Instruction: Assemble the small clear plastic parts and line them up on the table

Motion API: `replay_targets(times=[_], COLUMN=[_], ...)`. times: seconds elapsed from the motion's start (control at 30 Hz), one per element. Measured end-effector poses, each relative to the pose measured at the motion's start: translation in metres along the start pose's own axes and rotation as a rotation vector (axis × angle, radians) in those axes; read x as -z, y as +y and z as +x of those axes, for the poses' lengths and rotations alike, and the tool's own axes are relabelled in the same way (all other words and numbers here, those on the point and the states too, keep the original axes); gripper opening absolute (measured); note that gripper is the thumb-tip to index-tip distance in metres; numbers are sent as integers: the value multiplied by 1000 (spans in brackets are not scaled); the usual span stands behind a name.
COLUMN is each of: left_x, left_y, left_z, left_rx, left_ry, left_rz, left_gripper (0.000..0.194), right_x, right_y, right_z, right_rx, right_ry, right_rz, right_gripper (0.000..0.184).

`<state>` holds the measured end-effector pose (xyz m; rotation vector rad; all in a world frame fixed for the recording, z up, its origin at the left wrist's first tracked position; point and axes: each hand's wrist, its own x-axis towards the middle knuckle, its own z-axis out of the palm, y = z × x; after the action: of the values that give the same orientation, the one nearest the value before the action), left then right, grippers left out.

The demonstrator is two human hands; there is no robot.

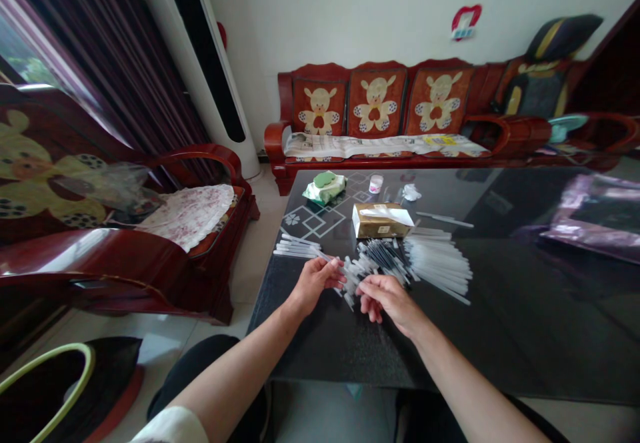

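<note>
My left hand (320, 279) is closed in a pinch on a slim whitish tube (326, 256), which points up and left from the fingertips. To its right, my right hand (387, 299) has thumb and forefinger pressed together; whatever is between them is too small to make out. Under and between both hands lies a heap of short translucent pieces (354, 269). Just beyond the right hand are many thin dark sticks (384, 255). Long translucent white tubes (437, 263) fan out to the right. Several whitish tubes (295, 248) lie side by side left of the hands.
Behind the piles on the dark glossy table (510, 323) stands a tissue box (383, 228). Farther back are a green wipes pack (325, 188), a small white tub (376, 183) and a crumpled tissue (411, 193). Purple shiny wrapping (590, 226) lies far right.
</note>
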<state>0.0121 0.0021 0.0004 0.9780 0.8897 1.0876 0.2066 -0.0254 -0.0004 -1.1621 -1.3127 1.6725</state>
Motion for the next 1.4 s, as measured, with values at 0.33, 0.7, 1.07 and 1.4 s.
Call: replay_targets(times=[0.33, 0.7, 1.07, 1.4], left_x=[2, -1, 2, 1], left_y=[-2, 1, 0, 0], left_z=[1, 0, 1, 0], left_rx=[19, 27, 13, 14], left_ry=[-17, 11, -16, -23], left_rz=[-54, -29, -39, -20], left_gripper=[41, 43, 41, 42], right_x=[0, -1, -1, 0], right_y=[0, -4, -5, -7], right_z=[0, -3, -2, -2], right_rx=[-28, -20, -57, -17], right_ry=[-55, -21, -25, 13], right_rz=[54, 43, 78, 26], right_gripper=[43, 39, 50, 34])
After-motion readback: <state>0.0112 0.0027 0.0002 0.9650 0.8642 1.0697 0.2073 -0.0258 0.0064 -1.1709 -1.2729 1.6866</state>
